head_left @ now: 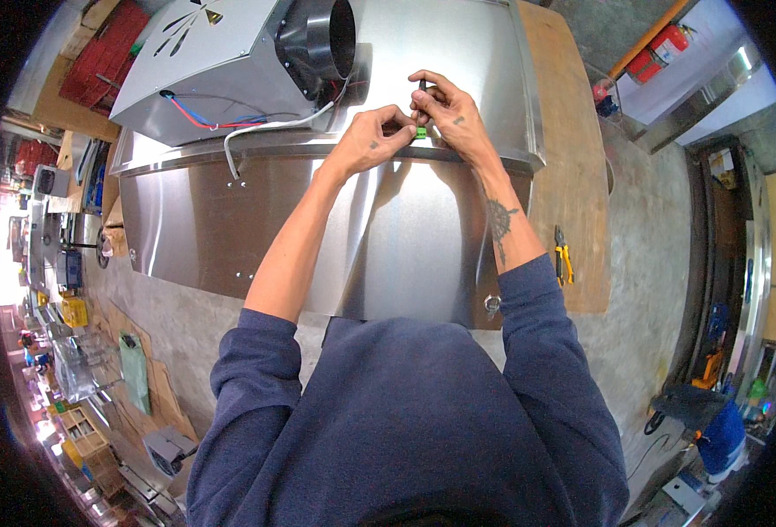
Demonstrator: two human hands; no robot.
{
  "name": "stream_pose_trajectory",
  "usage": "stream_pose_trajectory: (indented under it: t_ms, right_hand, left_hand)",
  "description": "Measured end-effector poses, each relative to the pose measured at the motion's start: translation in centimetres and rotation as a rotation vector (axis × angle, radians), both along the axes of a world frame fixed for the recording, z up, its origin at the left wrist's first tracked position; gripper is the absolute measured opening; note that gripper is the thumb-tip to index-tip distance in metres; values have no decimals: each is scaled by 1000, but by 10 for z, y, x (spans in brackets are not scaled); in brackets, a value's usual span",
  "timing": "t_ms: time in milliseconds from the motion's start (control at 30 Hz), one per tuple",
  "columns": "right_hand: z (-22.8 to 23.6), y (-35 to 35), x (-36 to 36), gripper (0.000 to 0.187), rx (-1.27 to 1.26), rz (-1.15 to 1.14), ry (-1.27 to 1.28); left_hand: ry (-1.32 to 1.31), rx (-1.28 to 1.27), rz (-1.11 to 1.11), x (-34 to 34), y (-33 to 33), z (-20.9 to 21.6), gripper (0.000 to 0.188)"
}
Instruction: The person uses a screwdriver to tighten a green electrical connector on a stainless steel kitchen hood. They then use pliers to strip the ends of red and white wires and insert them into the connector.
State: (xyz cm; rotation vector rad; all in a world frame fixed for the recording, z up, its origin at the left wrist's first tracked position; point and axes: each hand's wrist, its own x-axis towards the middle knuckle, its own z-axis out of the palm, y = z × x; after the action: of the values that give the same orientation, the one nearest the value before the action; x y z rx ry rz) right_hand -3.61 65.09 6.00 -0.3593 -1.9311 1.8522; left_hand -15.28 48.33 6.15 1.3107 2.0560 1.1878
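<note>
My left hand is closed in a pinch on a small green terminal block at the upright lip of the steel sheet-metal body. Right beside it, my right hand grips a slim dark-handled tool, seemingly a small screwdriver, held upright above the block. Its tip is hidden by the fingers. Left of my hands, a grey metal blower box with a round black duct collar rests on the steel. Red and blue wires and a grey cable come out of it.
Yellow-handled pliers lie on the wooden board right of the steel body. A fire extinguisher stands at the far right. Workshop clutter lines the left, including a green bag. A blue item is at the lower right.
</note>
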Motion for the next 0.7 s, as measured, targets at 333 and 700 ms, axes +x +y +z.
stream_pose_trajectory:
  t_ms: [333,700]
  right_hand:
    - [-2,-3,-1,31,128,-51,9]
    - [-4,0,2,38,67,-29,35]
  left_hand:
    - [-10,-37,10,-1,1,-1,34]
    - [-37,-42,-3,-1,0,1,33]
